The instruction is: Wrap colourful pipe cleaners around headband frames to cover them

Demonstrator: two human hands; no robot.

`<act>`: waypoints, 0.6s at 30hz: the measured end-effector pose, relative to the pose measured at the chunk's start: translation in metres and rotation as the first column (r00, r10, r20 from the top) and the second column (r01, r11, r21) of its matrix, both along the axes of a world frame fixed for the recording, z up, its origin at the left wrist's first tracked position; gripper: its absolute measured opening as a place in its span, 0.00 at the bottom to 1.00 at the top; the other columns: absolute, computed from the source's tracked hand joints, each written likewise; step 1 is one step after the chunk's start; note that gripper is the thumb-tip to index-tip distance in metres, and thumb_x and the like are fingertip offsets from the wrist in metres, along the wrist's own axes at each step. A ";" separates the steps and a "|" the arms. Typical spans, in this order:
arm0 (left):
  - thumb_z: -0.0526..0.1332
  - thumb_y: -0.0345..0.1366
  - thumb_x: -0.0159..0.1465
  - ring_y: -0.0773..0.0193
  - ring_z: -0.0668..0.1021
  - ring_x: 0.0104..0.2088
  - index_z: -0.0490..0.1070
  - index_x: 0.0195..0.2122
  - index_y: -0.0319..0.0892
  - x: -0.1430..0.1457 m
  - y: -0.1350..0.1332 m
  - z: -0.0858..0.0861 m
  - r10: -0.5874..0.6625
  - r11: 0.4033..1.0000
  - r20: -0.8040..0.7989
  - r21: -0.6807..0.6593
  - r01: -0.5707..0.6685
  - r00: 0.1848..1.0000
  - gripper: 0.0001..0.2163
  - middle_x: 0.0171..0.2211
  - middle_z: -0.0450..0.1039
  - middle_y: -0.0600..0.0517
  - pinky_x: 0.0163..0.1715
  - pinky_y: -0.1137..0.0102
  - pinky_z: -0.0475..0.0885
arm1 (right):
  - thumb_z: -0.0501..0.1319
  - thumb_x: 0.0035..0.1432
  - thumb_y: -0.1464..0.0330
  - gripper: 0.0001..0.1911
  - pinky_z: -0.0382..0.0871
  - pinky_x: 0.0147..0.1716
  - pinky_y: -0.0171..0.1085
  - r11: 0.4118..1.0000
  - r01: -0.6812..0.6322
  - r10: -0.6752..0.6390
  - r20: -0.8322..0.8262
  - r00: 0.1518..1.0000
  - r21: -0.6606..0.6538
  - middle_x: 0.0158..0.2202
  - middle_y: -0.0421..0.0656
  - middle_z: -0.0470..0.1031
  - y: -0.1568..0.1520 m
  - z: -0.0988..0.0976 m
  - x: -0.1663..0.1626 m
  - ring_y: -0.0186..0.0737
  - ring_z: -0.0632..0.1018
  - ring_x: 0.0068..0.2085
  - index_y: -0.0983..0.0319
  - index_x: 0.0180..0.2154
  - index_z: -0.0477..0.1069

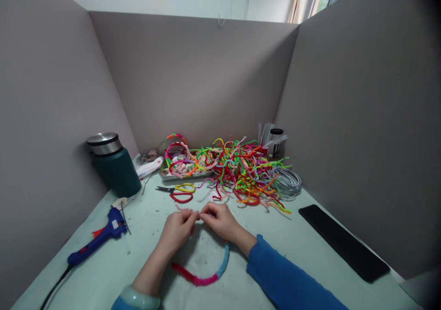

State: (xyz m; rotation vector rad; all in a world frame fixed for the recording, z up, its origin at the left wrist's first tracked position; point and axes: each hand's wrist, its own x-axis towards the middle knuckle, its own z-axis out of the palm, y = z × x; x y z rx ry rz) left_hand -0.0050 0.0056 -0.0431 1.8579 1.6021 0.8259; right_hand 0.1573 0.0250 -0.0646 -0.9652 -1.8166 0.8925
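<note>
My left hand (179,229) and my right hand (220,220) meet at the middle of the table, fingers pinched together. Both grip the top of a curved headband (203,278) wrapped in red, pink and blue pipe cleaner; its arc hangs down toward me between my wrists. A thin pink pipe cleaner end (179,207) sticks out just above my left fingers. A big heap of coloured pipe cleaners (244,170) lies behind my hands.
Scissors with yellow and red handles (179,192) lie ahead of my hands. A blue glue gun (98,239) rests at left, a dark green flask (115,165) behind it. A metal tray (179,170) holds wrapped headbands. Grey wire coil (289,181) and a black phone (342,241) sit at right. Grey partitions enclose the table.
</note>
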 end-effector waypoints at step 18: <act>0.57 0.30 0.59 0.62 0.77 0.42 0.75 0.40 0.41 -0.006 0.003 -0.013 -0.092 0.883 -0.116 0.450 0.135 0.989 0.10 0.40 0.76 0.47 0.42 0.70 0.70 | 0.60 0.53 0.69 0.06 0.59 0.25 0.30 0.996 0.071 -0.074 -0.048 0.996 -0.057 0.23 0.37 0.69 0.008 -0.006 -0.001 0.32 0.69 0.26 0.64 0.26 0.70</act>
